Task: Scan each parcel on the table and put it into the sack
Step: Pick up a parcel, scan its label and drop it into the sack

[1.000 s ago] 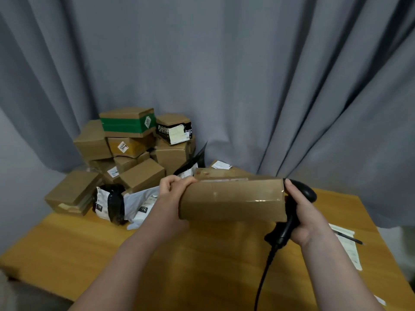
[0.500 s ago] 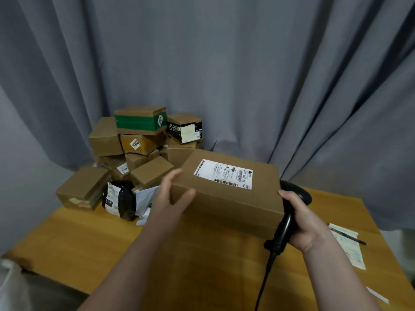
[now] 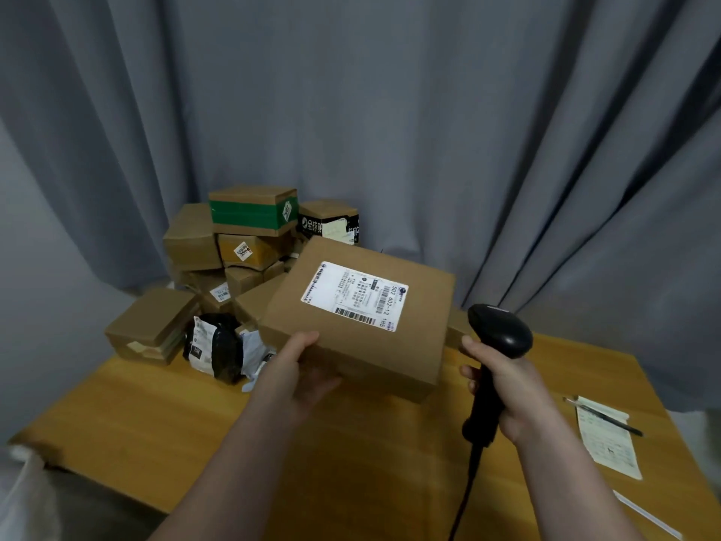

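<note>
My left hand (image 3: 296, 374) grips the near left corner of a brown cardboard parcel (image 3: 413, 345), held above the table and tilted so its white shipping label (image 3: 355, 295) faces me. A black corded barcode scanner (image 3: 497, 347) is in my right hand (image 3: 507, 396), just right of the parcel, its head close to the box's right edge. A pile of several more cardboard parcels (image 3: 249, 244) and black and white mailer bags (image 3: 218, 347) sits at the table's far left. A pale edge of what may be the sack (image 3: 19, 486) shows at the lower left.
The wooden table (image 3: 156, 423) backs onto a grey curtain (image 3: 390, 111). A paper slip (image 3: 608, 439) with a pen (image 3: 608, 417) lies at the right edge. The scanner's cable (image 3: 464, 497) hangs down toward me.
The parcel was turned from edge-on to label-up and lifted toward me. My right hand let go of its right end and now holds only the scanner beside it.
</note>
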